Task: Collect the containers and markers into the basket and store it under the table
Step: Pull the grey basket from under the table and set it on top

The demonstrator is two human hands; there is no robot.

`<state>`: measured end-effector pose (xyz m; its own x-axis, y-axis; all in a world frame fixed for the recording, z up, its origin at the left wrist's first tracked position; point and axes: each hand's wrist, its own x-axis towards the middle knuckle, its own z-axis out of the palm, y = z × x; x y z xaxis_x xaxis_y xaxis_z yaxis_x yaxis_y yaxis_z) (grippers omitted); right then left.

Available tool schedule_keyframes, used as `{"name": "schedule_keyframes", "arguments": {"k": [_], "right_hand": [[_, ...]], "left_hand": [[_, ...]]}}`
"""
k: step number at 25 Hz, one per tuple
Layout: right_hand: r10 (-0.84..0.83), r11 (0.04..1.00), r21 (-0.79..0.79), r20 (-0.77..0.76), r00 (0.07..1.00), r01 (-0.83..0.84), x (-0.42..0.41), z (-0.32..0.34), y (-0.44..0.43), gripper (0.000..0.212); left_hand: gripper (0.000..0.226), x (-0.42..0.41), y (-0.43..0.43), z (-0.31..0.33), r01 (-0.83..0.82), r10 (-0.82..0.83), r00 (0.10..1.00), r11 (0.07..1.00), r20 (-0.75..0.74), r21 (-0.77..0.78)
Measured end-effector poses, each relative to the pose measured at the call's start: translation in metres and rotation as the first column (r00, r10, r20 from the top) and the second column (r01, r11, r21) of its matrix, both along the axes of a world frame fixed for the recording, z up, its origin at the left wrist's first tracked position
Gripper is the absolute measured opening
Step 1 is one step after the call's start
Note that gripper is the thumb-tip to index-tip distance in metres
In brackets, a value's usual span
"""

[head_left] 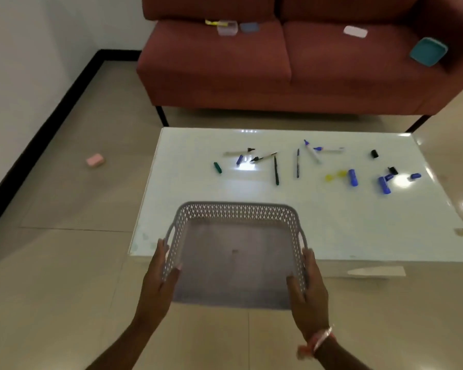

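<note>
Pink block [95,159]: on the floor, far left, well apart from the rest. Left grip [158,279]: fingers curled round the left side wall of the basket [235,210], holding it. Basket: grey, perforated walls, held between both hands, its far part over the near edge of the white surface [332,231], its near part over the floor. Right grip [309,287]: fingers curled round the basket's right side wall, holding it; pink band at the wrist. Markers [276,170]: scattered with loose caps across the far half of the surface, green and black to the left, blue [352,177] to the right. Red sofa [225,65] behind: clear container [227,28] and blue lid [249,26] on the left cushion, white lid [355,31] on the right cushion, teal container [428,51] tilted at the far right.
</note>
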<state>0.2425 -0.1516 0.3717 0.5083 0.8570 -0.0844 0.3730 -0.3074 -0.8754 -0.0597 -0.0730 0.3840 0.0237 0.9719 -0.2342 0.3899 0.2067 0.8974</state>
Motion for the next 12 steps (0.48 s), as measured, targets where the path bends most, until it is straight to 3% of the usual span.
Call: {"name": "schedule_keyframes", "arguments": {"k": [5,12], "right_hand": [[-0.036,0.999,0.002,0.049,0.998,0.036,0.025,-0.04,0.083,0.076],[-0.011,1.0,-0.023,0.087,0.996,0.013,0.038,-0.074,0.102,0.067]], "left_hand": [[0.068,0.029,0.083,-0.046,0.057,-0.054,0.998,0.996,-0.044,0.067],[0.072,0.042,0.095,-0.083,0.114,-0.092,0.982,0.985,-0.164,0.132]]}}
